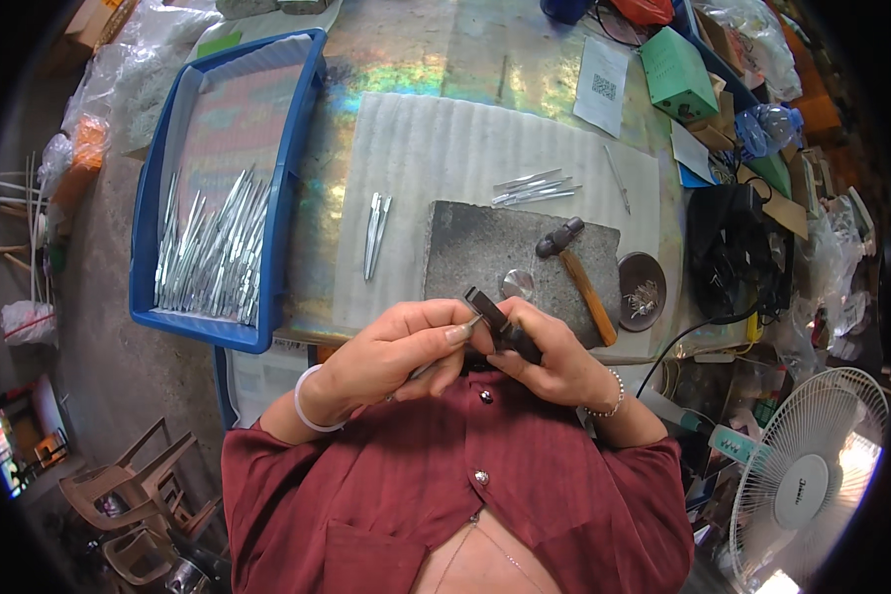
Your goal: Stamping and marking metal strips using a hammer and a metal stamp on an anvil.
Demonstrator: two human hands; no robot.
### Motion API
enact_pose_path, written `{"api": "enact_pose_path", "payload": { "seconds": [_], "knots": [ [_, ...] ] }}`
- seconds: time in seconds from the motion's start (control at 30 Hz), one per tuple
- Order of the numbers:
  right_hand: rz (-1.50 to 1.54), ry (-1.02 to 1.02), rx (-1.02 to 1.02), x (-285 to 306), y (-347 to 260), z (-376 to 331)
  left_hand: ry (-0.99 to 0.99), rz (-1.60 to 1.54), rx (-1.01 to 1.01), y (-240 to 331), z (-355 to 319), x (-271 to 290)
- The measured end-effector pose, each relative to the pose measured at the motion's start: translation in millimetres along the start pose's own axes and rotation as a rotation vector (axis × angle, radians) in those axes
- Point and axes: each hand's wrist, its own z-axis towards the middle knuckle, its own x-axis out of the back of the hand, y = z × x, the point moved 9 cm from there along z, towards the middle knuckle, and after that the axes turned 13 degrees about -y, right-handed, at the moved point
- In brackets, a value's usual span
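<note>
Close to my body, my left hand (411,346) is closed on a slim silver metal rod (424,371), its tip between thumb and fingers. My right hand (556,358) grips a dark hand tool (487,309), which looks like pliers; its head meets the rod's tip, and my fingers hide much of its handle. Just beyond both hands lies a grey stone slab (475,243). On the slab rest a hammer (586,292) with a wooden handle and a small round clear disc (517,285).
Left stands a blue tray (305,148) with many silver rods (213,252). More rods (537,188) lie on the white foam sheet (416,139). A dark bowl (653,265) of small metal bits sits right of the slab. A fan (802,490) stands at the lower right.
</note>
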Motion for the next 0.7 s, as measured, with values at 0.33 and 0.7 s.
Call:
{"api": "enact_pose_path", "payload": {
  "seconds": [0.33, 0.7],
  "knots": [
    [-0.169, 0.05, -0.019, -3, -5, -6, -0.049, -0.036, 0.03, -3, -5, -2],
    [-0.086, 0.008, -0.154, -13, 2, -7, 0.011, 0.172, 0.07, -17, -12, 4]
  ]
}}
